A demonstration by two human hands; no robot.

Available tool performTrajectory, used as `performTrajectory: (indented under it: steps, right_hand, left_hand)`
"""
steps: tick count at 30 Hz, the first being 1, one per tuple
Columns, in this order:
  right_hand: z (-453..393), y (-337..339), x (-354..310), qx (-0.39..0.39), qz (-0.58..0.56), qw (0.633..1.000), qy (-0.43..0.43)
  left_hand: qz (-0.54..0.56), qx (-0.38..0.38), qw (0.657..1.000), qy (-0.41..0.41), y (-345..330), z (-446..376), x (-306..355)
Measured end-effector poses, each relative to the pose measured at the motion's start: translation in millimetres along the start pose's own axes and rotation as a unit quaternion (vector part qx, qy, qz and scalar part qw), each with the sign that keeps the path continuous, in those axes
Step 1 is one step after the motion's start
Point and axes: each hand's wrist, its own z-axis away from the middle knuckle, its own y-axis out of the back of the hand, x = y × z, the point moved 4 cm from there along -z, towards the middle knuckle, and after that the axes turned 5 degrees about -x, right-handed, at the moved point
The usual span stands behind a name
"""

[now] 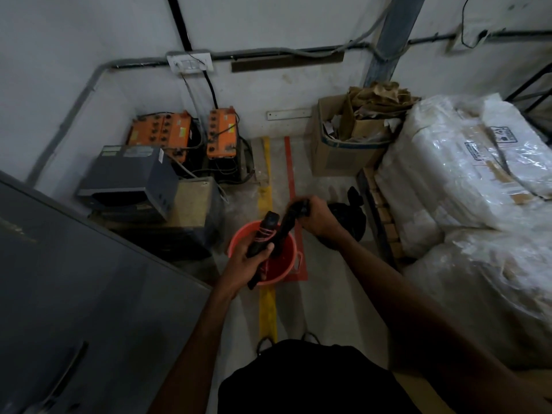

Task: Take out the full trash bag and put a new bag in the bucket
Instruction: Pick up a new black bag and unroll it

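Room: white wall (268,22) with conduit and a switch plate (190,63)
Floor: grey concrete (328,309) with a yellow stripe (268,312) and a red stripe (289,165)
Right side: plastic-wrapped bales (466,174), cardboard box (340,150) of paper scrap
Left side: grey cabinet (74,279), orange batteries (161,132)
Bucket: red bucket (285,261) on the floor, on the stripes
Full bag: tied black trash bag (355,216) on the floor just beside the bucket
Left hand (248,264): fingers wrapped around a black bag roll (264,234) over the bucket
Right hand (316,216): fingers clenched on a new bag (288,225) drawn from the roll
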Motion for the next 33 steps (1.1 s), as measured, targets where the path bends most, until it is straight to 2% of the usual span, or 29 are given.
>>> performTrajectory:
  steps: [3, 4, 5, 8, 10, 12, 13, 15, 17, 20, 22, 27, 31, 33]
  right_hand:
    - [-11, 31, -6, 0.056, -0.029, 0.997, -0.039]
    - [-13, 41, -11, 0.074, -0.078, 0.992, -0.062]
    - [-15, 51, -14, 0.086, -0.141, 0.983, -0.082]
    - [-13, 62, -22, 0.093, -0.300, 0.942, -0.116]
    - [-8, 55, -25, 0.041, -0.377, 0.918, -0.116]
    - [2, 40, -31, -0.034, -0.422, 0.900, -0.108]
    - [6, 32, -29, -0.042, -0.422, 0.898, -0.117]
    - [11, 12, -19, -0.011, -0.441, 0.886, -0.144]
    - [15, -12, 0, 0.038, -0.478, 0.859, -0.181]
    - [26, -40, 26, 0.102, -0.465, 0.845, -0.245]
    - [39, -48, 21, 0.128, -0.459, 0.846, -0.238]
    - [67, -51, 25, 0.130, -0.515, 0.821, -0.212]
    - [100, -42, 36, 0.103, -0.583, 0.768, -0.245]
    - [123, -40, 48, 0.115, -0.580, 0.766, -0.253]
  left_hand:
    - [-0.202, -0.020, 0.978, -0.046, 6, 8, -19]
    - [-0.241, -0.031, 0.968, -0.057, 6, 10, -25]
    - [-0.232, -0.035, 0.971, -0.041, 6, 11, -32]
    - [-0.045, 0.018, 0.998, 0.033, 4, 16, -38]
    - [0.050, 0.082, 0.993, 0.065, 5, 15, -35]
    - [0.164, 0.110, 0.974, 0.115, 2, 11, -29]
    - [0.226, 0.111, 0.958, 0.138, 0, 9, -28]
    - [0.330, 0.110, 0.925, 0.150, -3, 2, -23]
    - [0.389, 0.119, 0.903, 0.141, -4, -7, -19]
    - [0.418, 0.108, 0.894, 0.119, -9, -20, -8]
    - [0.418, 0.098, 0.895, 0.118, -15, -25, 1]
    - [0.383, 0.063, 0.912, 0.135, -37, -30, 7]
    - [0.320, 0.021, 0.928, 0.188, -60, -33, -5]
    - [0.287, -0.015, 0.938, 0.193, -76, -39, -12]
